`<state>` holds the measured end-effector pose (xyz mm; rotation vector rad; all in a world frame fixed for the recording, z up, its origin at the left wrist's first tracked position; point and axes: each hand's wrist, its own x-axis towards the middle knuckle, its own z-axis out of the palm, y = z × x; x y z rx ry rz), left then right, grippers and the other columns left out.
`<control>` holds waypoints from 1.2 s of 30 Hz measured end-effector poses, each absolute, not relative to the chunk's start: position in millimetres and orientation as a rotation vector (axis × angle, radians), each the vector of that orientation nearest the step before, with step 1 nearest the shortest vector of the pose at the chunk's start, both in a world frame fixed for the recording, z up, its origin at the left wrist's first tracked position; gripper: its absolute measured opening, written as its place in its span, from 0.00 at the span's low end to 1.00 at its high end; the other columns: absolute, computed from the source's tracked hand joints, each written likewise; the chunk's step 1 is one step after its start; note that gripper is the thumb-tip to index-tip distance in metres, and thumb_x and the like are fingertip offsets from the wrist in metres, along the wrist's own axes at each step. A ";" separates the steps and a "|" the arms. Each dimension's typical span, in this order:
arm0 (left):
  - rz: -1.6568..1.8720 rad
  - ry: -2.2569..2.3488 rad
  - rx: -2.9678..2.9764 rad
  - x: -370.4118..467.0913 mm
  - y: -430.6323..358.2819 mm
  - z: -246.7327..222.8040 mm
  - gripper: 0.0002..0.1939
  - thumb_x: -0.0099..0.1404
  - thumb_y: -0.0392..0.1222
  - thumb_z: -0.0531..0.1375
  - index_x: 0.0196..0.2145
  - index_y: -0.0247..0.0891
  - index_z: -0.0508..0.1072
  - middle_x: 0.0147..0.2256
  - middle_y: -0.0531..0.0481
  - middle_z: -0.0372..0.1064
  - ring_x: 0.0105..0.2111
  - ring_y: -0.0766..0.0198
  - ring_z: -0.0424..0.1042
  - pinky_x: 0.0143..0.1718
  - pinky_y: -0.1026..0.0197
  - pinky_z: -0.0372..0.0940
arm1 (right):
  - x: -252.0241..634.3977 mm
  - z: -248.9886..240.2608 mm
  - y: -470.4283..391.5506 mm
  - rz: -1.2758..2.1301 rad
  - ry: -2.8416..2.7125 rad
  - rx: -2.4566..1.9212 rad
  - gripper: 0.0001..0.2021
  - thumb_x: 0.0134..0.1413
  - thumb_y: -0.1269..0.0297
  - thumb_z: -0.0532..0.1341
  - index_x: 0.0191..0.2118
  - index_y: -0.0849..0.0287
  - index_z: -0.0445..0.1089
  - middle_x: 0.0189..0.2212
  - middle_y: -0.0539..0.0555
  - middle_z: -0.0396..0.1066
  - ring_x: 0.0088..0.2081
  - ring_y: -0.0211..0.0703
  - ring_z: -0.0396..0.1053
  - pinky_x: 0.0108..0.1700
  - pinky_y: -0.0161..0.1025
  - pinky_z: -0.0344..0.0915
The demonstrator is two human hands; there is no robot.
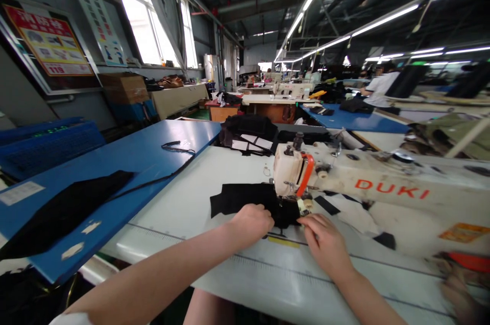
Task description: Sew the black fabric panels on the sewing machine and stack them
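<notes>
A black fabric piece lies flat on the pale sewing table, its right part under the head of the sewing machine. My left hand rests on the near edge of this cloth with its fingers curled and closed; what lies under the fingertips is hidden. At the cloth's right corner, just in front of the needle area, my right hand pinches the fabric edge between thumb and fingers. The needle and presser foot are too small to make out.
Left of the sewing table stands a blue table with black cloth and a dark strip on it. Behind the machine sits a pile of dark fabric with white labels. White and black scraps lie beneath the machine arm. Another person is at the far right.
</notes>
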<state>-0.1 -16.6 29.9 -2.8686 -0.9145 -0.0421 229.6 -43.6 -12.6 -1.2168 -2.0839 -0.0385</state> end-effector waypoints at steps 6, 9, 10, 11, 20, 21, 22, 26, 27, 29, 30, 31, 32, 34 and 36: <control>-0.127 -1.053 -2.881 3.5 -15.1 26.6 0.13 0.58 0.29 0.56 0.41 0.36 0.68 0.37 0.47 0.68 0.37 0.59 0.66 0.39 0.60 0.63 | 231.2 -7.2 -48.4 -0.034 -2.106 -1.231 0.11 0.58 0.73 0.49 0.37 0.59 0.68 0.33 0.55 0.69 0.38 0.46 0.66 0.42 0.46 0.64; -0.207 -1.198 -2.855 6.5 -13.3 20.2 0.20 0.57 0.29 0.54 0.48 0.36 0.66 0.41 0.45 0.66 0.40 0.57 0.64 0.40 0.58 0.63 | 244.8 -0.3 -57.5 -0.033 -2.122 -1.257 0.11 0.58 0.71 0.49 0.37 0.58 0.68 0.34 0.55 0.69 0.38 0.46 0.67 0.41 0.45 0.65; -0.218 -1.224 -2.852 7.8 -12.0 18.7 0.21 0.56 0.29 0.54 0.49 0.35 0.66 0.41 0.44 0.65 0.40 0.56 0.64 0.40 0.57 0.63 | 253.2 2.6 -61.8 -0.043 -2.120 -1.274 0.11 0.57 0.71 0.50 0.38 0.57 0.69 0.35 0.55 0.69 0.39 0.46 0.67 0.42 0.45 0.65; -0.225 -1.234 -2.855 9.3 -10.4 17.7 0.22 0.56 0.29 0.53 0.49 0.35 0.66 0.41 0.44 0.65 0.40 0.56 0.64 0.40 0.57 0.64 | 263.7 5.5 -66.6 -0.060 -2.110 -1.299 0.11 0.57 0.70 0.50 0.38 0.56 0.69 0.36 0.55 0.70 0.39 0.46 0.67 0.42 0.45 0.65; -0.195 -1.162 -2.911 12.8 0.6 15.5 0.25 0.55 0.27 0.50 0.51 0.36 0.67 0.41 0.43 0.65 0.41 0.56 0.64 0.44 0.57 0.62 | 421.8 29.3 -155.0 -0.294 -1.631 -2.001 0.16 0.52 0.55 0.51 0.39 0.54 0.71 0.36 0.56 0.74 0.37 0.53 0.71 0.39 0.47 0.67; -0.186 -1.148 -2.915 11.4 2.0 14.0 0.26 0.55 0.26 0.50 0.52 0.36 0.67 0.42 0.43 0.65 0.42 0.56 0.64 0.45 0.56 0.62 | 440.0 32.8 -166.8 -0.301 -1.535 -2.106 0.16 0.51 0.53 0.51 0.38 0.54 0.71 0.35 0.57 0.74 0.35 0.54 0.72 0.37 0.47 0.67; -0.172 -1.128 -2.918 10.1 3.5 12.5 0.27 0.55 0.26 0.49 0.53 0.36 0.66 0.43 0.43 0.65 0.43 0.56 0.64 0.46 0.56 0.61 | 457.2 36.4 -177.0 -0.297 -1.443 -2.202 0.17 0.51 0.52 0.52 0.38 0.55 0.72 0.34 0.58 0.74 0.34 0.55 0.72 0.34 0.46 0.66; -0.119 -1.080 -2.902 8.0 5.2 10.7 0.29 0.56 0.24 0.48 0.54 0.37 0.66 0.46 0.42 0.64 0.45 0.55 0.64 0.47 0.55 0.61 | 507.1 46.0 -194.1 -0.183 -1.258 -2.416 0.18 0.48 0.49 0.55 0.38 0.56 0.73 0.33 0.62 0.75 0.33 0.56 0.73 0.30 0.44 0.64; -0.113 -1.079 -2.898 8.5 4.5 11.2 0.28 0.56 0.24 0.48 0.53 0.37 0.66 0.46 0.42 0.65 0.44 0.55 0.64 0.47 0.55 0.61 | 512.4 46.4 -192.5 -0.158 -1.257 -2.431 0.19 0.48 0.49 0.56 0.37 0.57 0.74 0.31 0.62 0.75 0.32 0.56 0.73 0.30 0.44 0.64; -0.108 -1.076 -2.892 10.0 2.7 12.0 0.27 0.56 0.24 0.49 0.52 0.37 0.68 0.44 0.42 0.65 0.43 0.55 0.64 0.47 0.55 0.61 | 512.8 45.3 -185.0 -0.104 -1.294 -2.439 0.18 0.47 0.50 0.55 0.35 0.58 0.74 0.29 0.60 0.75 0.32 0.55 0.73 0.32 0.45 0.65; -0.106 -1.075 -2.891 10.7 1.9 12.3 0.27 0.56 0.24 0.49 0.52 0.37 0.68 0.44 0.42 0.65 0.43 0.55 0.64 0.47 0.55 0.61 | 508.6 44.2 -180.3 -0.065 -1.331 -2.438 0.18 0.46 0.51 0.55 0.34 0.58 0.73 0.29 0.59 0.75 0.32 0.55 0.73 0.33 0.45 0.65; -0.104 -1.078 -2.889 11.0 1.1 12.3 0.28 0.56 0.23 0.49 0.53 0.38 0.68 0.44 0.43 0.65 0.43 0.56 0.64 0.47 0.56 0.61 | 502.6 42.7 -175.9 -0.017 -1.378 -2.434 0.17 0.46 0.51 0.55 0.33 0.57 0.73 0.29 0.57 0.75 0.32 0.54 0.73 0.34 0.45 0.65; -0.106 -1.086 -2.886 11.0 0.5 12.3 0.29 0.56 0.23 0.48 0.53 0.38 0.67 0.44 0.43 0.65 0.43 0.56 0.64 0.46 0.56 0.62 | 495.8 40.6 -172.2 0.034 -1.437 -2.423 0.16 0.47 0.51 0.55 0.32 0.56 0.73 0.29 0.56 0.76 0.32 0.53 0.73 0.34 0.44 0.65; -0.125 -1.099 -2.883 9.8 -0.9 12.6 0.30 0.56 0.22 0.48 0.54 0.39 0.67 0.43 0.43 0.65 0.41 0.56 0.64 0.44 0.56 0.62 | 484.5 34.0 -168.6 0.123 -1.581 -2.373 0.14 0.47 0.52 0.56 0.31 0.54 0.74 0.29 0.54 0.76 0.31 0.51 0.73 0.33 0.42 0.66; -0.161 -1.099 -2.882 7.9 -2.8 13.3 0.28 0.57 0.23 0.48 0.53 0.40 0.67 0.41 0.44 0.65 0.40 0.56 0.64 0.42 0.57 0.63 | 481.5 22.5 -170.3 0.062 -1.667 -2.297 0.12 0.44 0.53 0.58 0.28 0.53 0.74 0.26 0.53 0.75 0.28 0.48 0.72 0.30 0.39 0.65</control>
